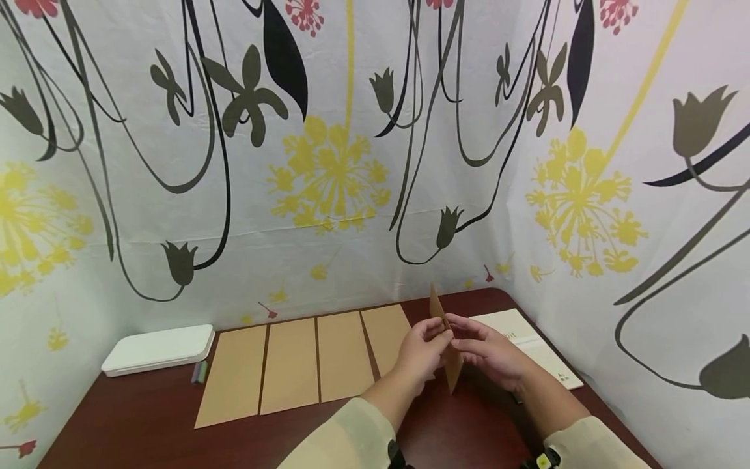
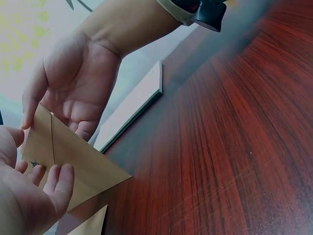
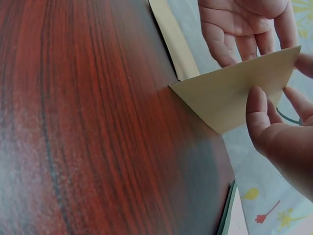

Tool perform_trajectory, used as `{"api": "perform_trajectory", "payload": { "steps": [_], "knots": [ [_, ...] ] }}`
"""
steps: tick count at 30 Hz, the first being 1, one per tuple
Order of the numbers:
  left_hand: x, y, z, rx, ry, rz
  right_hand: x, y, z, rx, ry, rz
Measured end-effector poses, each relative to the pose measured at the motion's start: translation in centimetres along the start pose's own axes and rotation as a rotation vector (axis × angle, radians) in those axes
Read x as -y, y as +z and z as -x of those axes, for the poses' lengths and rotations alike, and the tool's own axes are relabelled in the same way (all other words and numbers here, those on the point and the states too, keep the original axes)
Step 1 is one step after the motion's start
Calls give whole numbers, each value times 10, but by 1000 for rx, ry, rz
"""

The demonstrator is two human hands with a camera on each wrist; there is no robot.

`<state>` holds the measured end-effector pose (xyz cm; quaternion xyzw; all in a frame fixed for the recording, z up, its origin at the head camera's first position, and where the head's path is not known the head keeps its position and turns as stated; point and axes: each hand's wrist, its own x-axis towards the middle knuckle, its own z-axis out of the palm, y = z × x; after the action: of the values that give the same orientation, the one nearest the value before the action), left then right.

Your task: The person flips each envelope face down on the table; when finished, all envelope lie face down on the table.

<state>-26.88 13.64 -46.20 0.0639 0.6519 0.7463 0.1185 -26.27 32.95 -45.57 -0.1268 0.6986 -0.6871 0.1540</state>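
Observation:
Over the right part of the table, both hands hold a brown paper envelope (image 1: 452, 368) upright and nearly edge-on to the head view. My left hand (image 1: 418, 352) pinches its left side near the upper part. From the other side my right hand (image 1: 489, 348) grips it, thumb and fingers at the edge. A slanting flap line and a small dark mark show on the envelope (image 2: 88, 169) in the left wrist view. Its plain face (image 3: 220, 103) shows in the right wrist view. To the left, several flat brown paper pieces (image 1: 234, 371) of similar colour lie in a row.
A white flat case (image 1: 159, 350) sits at the back left, with small grey and green sticks (image 1: 200, 372) beside it. A white book or box (image 1: 541, 352) with print lies on the right, behind the right forearm. Patterned cloth walls (image 1: 334, 260) border the dark red table (image 1: 140, 417).

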Motion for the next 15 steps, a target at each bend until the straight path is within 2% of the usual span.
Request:
{"api": "perform_trajectory", "payload": {
  "steps": [7,11,15],
  "knots": [
    [-2,-3,2,-19,4,-50,0,3,1,42,28,30],
    [-3,-4,2,0,-2,27,-1,4,1,81,35,40],
    [-2,-6,0,-39,7,77,-3,4,1,97,64,73]
  ]
}}
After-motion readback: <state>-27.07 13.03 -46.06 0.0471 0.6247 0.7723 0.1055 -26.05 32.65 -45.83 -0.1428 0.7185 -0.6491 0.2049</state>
